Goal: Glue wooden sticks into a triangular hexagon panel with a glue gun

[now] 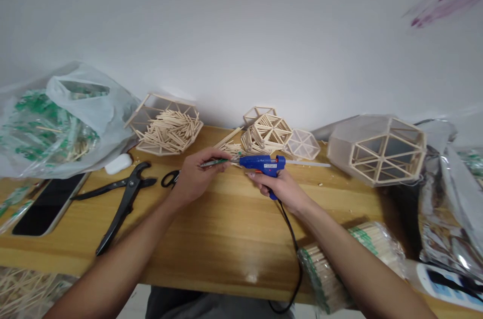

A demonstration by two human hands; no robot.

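A pale wall (pixel 226 32) rises behind the wooden table (pixel 211 238). From the left come a plastic bag (pixel 116 107), a phone (pixel 49 206), pliers (pixel 130 189) and sticks (pixel 169 130) in a frame (pixel 160 151). Mid-table, the left hand (pixel 196 172) pinches a thin piece (pixel 215 162) near the nozzle of a blue glue gun (pixel 256 162), gripped by its handle in the right hand (pixel 281 188). Farther right lies a lantern-like frame (pixel 352 150).

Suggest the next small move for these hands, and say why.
Gently triggering the blue glue gun seems sensible: the right hand grips it, a glue stick protrudes behind, and the nozzle points at the left hand's thin piece.
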